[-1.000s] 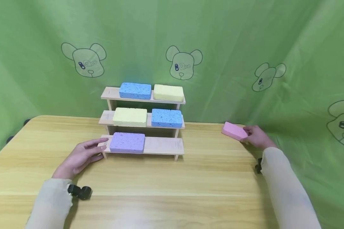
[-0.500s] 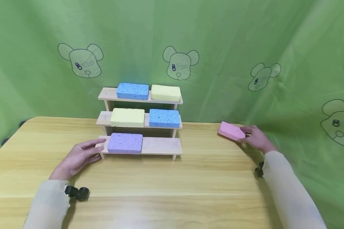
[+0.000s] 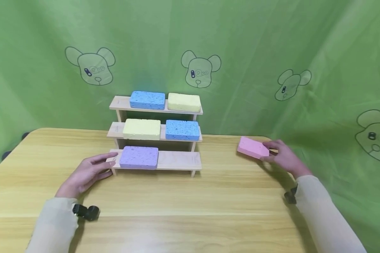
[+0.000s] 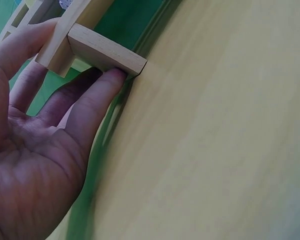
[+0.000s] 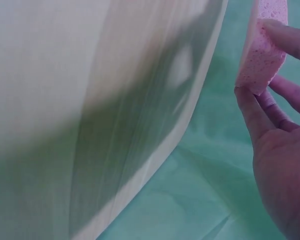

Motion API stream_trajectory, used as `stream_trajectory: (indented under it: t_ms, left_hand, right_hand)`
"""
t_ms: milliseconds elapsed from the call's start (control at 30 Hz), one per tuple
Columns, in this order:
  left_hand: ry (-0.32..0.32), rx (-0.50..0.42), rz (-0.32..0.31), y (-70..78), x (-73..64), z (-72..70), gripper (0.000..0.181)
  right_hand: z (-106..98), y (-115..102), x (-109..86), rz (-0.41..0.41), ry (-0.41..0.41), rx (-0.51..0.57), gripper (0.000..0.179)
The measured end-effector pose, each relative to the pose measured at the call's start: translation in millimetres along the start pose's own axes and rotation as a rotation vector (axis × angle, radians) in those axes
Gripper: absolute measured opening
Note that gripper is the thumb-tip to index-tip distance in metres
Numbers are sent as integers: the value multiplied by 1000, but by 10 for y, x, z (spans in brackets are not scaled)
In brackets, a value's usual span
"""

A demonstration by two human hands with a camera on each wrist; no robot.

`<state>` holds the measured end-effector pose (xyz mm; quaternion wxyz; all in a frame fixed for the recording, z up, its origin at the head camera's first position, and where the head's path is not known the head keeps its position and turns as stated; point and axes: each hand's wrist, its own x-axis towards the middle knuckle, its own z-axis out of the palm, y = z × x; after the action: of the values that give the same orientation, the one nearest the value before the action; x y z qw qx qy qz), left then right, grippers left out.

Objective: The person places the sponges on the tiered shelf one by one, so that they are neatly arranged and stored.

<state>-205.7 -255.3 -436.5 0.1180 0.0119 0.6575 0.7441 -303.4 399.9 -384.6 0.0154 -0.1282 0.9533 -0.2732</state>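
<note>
My right hand (image 3: 283,157) grips a pink sponge (image 3: 252,147) by its right end, at the right of the table's back edge. In the right wrist view the sponge (image 5: 264,55) is pinched between thumb and fingers. A three-tier wooden stand (image 3: 178,160) stands left of centre, and my left hand (image 3: 90,173) holds the left end of its lowest tier. The left wrist view shows those fingers (image 4: 97,100) against the stand's leg (image 4: 107,52). A purple sponge (image 3: 139,157) lies on that tier, close to the fingertips.
The middle tier bears a yellow sponge (image 3: 141,129) and a blue sponge (image 3: 182,130). On the top tier lie a blue sponge (image 3: 147,100) and a yellow sponge (image 3: 184,102). A green curtain (image 3: 240,52) hangs behind the wooden table (image 3: 177,211).
My right hand has lifted the pink sponge a little and carried it slightly left, turning it somewhat. The left hand keeps its place on the stand. The head view has shifted slightly.
</note>
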Motion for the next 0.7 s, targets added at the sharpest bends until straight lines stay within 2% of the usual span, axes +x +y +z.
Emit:
stream_trajectory:
  t_ms: [367, 700]
  left_hand:
    - [-3, -16, -2, -13, 3, 2, 54]
    - [-2, 2, 7, -13, 1, 8, 62]
  right_hand:
    - [35, -117, -132, -33, 40, 12, 72]
    - [82, -283, -277, -57, 70, 77, 71]
